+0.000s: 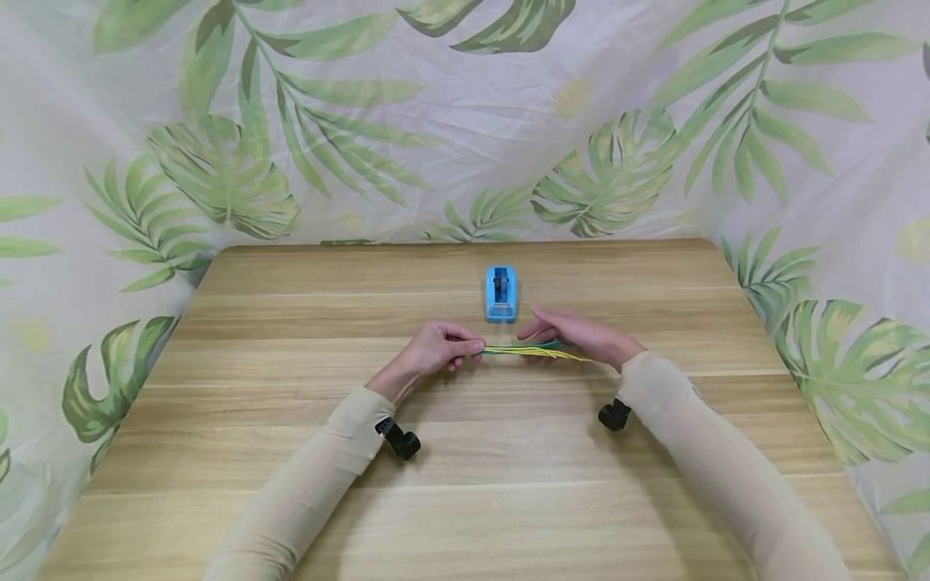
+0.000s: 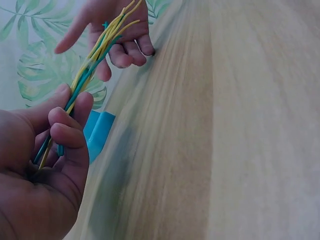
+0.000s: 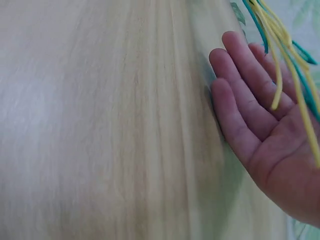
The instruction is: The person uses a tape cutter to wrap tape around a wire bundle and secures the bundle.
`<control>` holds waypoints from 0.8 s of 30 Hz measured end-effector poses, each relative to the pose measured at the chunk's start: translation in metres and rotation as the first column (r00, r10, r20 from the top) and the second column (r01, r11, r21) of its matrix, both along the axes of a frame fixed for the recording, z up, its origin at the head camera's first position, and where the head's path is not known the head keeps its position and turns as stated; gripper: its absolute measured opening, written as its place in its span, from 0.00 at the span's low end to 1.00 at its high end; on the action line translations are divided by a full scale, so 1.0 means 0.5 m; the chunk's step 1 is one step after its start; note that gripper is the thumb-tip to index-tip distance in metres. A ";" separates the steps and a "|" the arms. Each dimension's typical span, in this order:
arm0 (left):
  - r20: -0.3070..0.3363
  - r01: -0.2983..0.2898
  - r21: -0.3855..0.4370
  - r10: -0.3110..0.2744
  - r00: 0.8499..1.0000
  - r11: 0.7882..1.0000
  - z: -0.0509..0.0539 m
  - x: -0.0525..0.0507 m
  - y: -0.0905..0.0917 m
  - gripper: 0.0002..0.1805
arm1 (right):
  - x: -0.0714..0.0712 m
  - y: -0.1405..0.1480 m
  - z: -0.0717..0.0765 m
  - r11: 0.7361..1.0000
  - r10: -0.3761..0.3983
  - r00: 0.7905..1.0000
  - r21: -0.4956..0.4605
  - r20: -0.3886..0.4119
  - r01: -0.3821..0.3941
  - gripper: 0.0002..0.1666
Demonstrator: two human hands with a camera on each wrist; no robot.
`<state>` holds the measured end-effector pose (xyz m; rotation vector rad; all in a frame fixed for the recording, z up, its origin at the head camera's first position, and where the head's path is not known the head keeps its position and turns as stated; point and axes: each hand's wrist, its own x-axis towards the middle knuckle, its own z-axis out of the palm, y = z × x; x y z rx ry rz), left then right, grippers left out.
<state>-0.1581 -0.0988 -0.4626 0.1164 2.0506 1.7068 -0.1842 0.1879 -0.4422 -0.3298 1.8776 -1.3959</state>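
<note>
A bundle of thin yellow and green wires (image 1: 519, 350) (image 2: 86, 75) extends sideways between the two hands. The left hand (image 1: 438, 349) (image 2: 47, 162) pinches one end of it between thumb and fingers. Toward the other end, the wires fan out loosely beside the right hand (image 1: 581, 334) (image 3: 270, 120), whose fingers are extended and slightly bent, palm facing the wires. In the right wrist view, loose wire ends (image 3: 303, 112) hang in front of that palm; whether they touch it, I cannot tell.
A blue tape dispenser (image 1: 500, 294) (image 2: 97, 135) stands on the wooden table (image 1: 465, 516) just beyond the hands. Behind the table hangs a leaf-patterned cloth (image 1: 465, 121). Each sleeved wrist carries a small black camera (image 1: 404, 444).
</note>
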 end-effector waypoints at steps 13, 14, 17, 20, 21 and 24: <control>-0.038 -0.019 -0.018 0.019 0.999 1.000 -0.005 0.000 0.000 0.07 | 0.002 0.001 -0.026 0.991 -0.025 0.921 -0.108 0.390 0.073 0.49; -0.042 -0.020 -0.020 0.019 0.999 1.000 -0.005 0.001 0.000 0.07 | 0.003 0.001 -0.026 0.992 -0.024 0.918 -0.107 0.396 0.072 0.49; -0.058 -0.021 -0.027 0.020 0.998 0.999 -0.006 0.000 0.000 0.07 | 0.005 0.002 -0.025 0.993 -0.004 0.919 -0.108 0.395 0.050 0.49; -0.079 -0.022 -0.031 0.020 0.997 0.999 -0.006 0.000 0.000 0.07 | 0.006 0.004 -0.024 0.992 0.002 0.918 -0.113 0.395 0.047 0.45; -0.086 -0.022 -0.031 0.020 0.996 0.999 -0.006 0.001 0.000 0.07 | 0.005 0.004 -0.024 0.992 0.000 0.920 -0.114 0.392 0.048 0.43; -0.109 -0.023 -0.034 0.019 0.994 0.999 -0.005 0.002 0.001 0.06 | 0.002 0.004 -0.026 0.992 -0.004 0.928 -0.114 0.372 0.050 0.37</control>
